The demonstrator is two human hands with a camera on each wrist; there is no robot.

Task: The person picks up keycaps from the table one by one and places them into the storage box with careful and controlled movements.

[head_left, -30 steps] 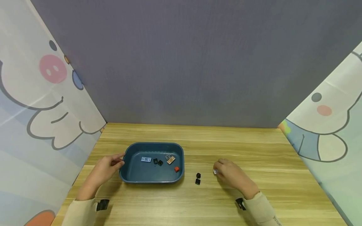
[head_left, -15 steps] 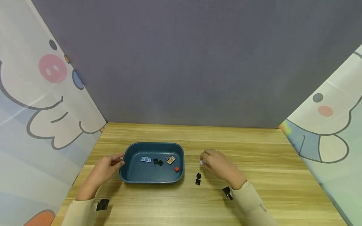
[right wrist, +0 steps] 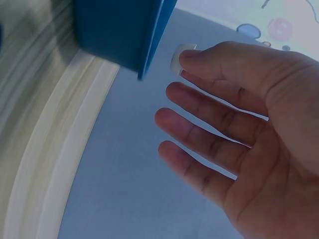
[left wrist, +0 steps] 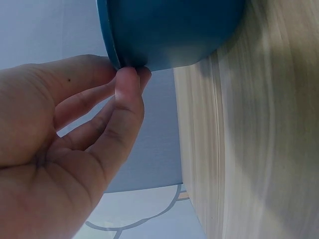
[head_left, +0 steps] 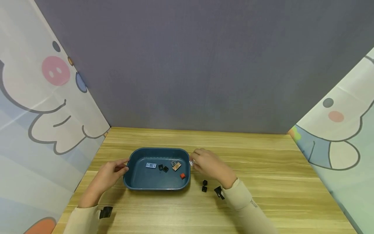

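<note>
A dark blue plastic tray (head_left: 156,188) stands on the table, left of centre. My left hand (head_left: 107,177) pinches its left rim between thumb and fingers, which the left wrist view shows close up. My right hand (head_left: 210,164) is just outside the tray's right wall, at about rim height. Between its thumb and index finger it holds a small white keycap-like piece (right wrist: 180,59) with a printed face; the other fingers are spread. Inside the tray lie a light blue printed piece (head_left: 151,165), an orange printed piece (head_left: 176,166), a small red piece (head_left: 182,175), a grey one and two black ones.
Two small black pieces (head_left: 205,186) lie on the wooden table (head_left: 263,156), right of the tray and below my right hand. A grey partition (head_left: 193,81) closes off the back. Cartoon-printed panels rise on both sides.
My right hand has moved left and away from me with the small white piece, from the table's right part to beside the tray's right rim. The left hand and tray have stayed put.
</note>
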